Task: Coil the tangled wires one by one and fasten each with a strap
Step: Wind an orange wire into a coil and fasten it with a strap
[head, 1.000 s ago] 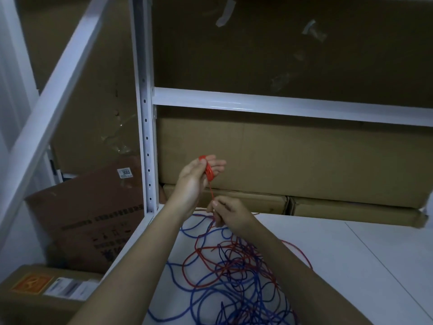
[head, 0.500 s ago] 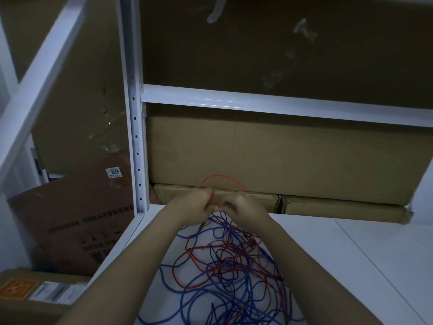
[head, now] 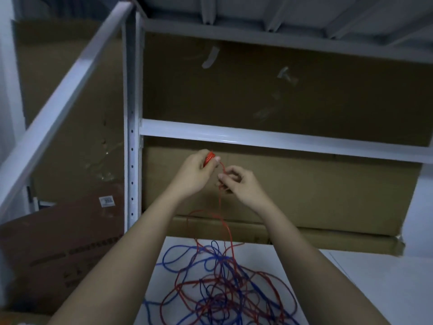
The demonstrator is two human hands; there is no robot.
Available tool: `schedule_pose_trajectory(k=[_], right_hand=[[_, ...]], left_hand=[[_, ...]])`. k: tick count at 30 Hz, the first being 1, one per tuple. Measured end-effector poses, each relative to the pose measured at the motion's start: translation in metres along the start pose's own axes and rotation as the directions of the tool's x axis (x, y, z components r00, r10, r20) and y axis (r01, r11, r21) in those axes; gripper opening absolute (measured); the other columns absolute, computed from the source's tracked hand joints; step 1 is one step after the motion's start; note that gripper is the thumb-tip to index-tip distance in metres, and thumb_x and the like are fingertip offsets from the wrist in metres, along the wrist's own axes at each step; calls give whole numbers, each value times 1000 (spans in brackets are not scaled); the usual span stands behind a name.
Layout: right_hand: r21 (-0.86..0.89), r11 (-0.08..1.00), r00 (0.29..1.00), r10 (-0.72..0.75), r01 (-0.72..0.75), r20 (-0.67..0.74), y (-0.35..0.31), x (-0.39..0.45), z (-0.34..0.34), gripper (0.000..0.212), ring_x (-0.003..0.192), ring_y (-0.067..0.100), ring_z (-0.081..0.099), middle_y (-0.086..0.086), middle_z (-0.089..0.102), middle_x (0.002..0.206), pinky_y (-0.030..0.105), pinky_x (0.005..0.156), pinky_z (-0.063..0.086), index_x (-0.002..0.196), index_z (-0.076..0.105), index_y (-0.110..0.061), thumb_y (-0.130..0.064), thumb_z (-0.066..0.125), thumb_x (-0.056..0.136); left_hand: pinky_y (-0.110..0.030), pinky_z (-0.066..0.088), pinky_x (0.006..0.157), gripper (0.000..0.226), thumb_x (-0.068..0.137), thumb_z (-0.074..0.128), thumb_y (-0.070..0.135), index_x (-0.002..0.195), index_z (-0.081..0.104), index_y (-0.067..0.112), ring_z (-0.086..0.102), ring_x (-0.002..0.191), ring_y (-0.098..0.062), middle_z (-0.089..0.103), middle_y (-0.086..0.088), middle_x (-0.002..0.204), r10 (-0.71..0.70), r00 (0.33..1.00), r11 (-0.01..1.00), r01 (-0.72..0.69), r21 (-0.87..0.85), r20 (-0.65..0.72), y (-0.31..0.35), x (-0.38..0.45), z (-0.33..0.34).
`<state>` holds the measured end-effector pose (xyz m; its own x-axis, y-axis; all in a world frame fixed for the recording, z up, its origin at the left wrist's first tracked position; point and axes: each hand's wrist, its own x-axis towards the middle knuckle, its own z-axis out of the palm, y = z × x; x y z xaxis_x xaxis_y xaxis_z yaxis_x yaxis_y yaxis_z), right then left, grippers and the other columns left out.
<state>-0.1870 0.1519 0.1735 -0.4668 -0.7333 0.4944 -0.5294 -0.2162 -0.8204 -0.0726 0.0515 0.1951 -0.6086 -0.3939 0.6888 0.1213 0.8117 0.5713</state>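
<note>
**Both hands hold the red wire above the tangle**

Gripping a small bundle of red wire coils (head: 209, 158), the left hand (head: 195, 174) is raised in front of the cardboard, its fingers and thumb curled round the loops. Just to its right and a little lower, the right hand (head: 239, 184) pinches the same red wire (head: 220, 202) between thumb and fingertips; a short stretch runs up from that pinch to the coils. Below the right hand the strand hangs down, bends, and drops into the tangle of red and blue wires (head: 225, 289), which lies spread on the white shelf surface (head: 375, 289) between the two forearms. In the heap the red and blue strands cross and loop over one another too densely to follow any single one.

Behind the hands stands a white metal shelving upright (head: 131, 160) with a row of holes, joined by a horizontal white beam (head: 281, 140). Large brown cardboard boxes (head: 304, 184) fill the space behind the frame, with scraps of clear tape (head: 210, 57) stuck to the upper one. Flatter cartons lie at the base of the stack, touching the rear of the shelf surface. To the left, a darker cardboard box (head: 58, 254) leans below the frame; it bears a small white label (head: 106, 201) with digits too blurred to read surely, and rows of dark print that cannot be made out.
</note>
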Motion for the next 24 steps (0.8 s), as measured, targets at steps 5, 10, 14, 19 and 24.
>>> schedule_pose_trajectory(k=[5,10,14,19,24], right_hand=[[-113,993,993,45,-32,110,-17,7,-1,32,74,12,61,7,65,80,19,72,50,89,63,-4,-20,39,103],[241,969,985,-12,54,-172,-82,42,-15,36,43,5,29,-7,33,51,17,42,30,74,54,-13,-24,38,103],[70,994,991,-78,86,-109,-97,42,-23,35,47,3,33,-14,38,50,17,47,28,75,64,-17,-27,43,101],[-597,779,976,-217,194,34,-58,29,-31,23,82,15,55,-7,60,81,32,73,38,84,62,-23,-22,45,99],[-855,485,898,-437,182,-56,-49,30,-27,24,95,25,52,3,64,95,34,71,35,99,59,-16,-34,44,99]], left_hand=[[-24,32,55,25,98,51,26,76,53,14,42,56,-8,48,5,62,-2,996,1000,0,-15,-87,6,22,-10],[-24,35,56,27,99,49,33,83,58,13,45,58,-8,50,7,62,4,985,998,-15,-59,-175,26,41,-25],[-29,43,65,29,99,47,33,83,58,12,53,65,-15,54,4,64,-2,990,999,-4,-39,-138,27,42,-31],[-14,34,52,29,100,47,26,73,51,15,47,57,-10,51,4,62,9,997,999,-5,52,-77,5,24,-41],[-30,38,64,34,98,49,34,83,54,4,47,63,-15,52,-1,68,-6,997,999,3,45,71,-6,13,-37]])
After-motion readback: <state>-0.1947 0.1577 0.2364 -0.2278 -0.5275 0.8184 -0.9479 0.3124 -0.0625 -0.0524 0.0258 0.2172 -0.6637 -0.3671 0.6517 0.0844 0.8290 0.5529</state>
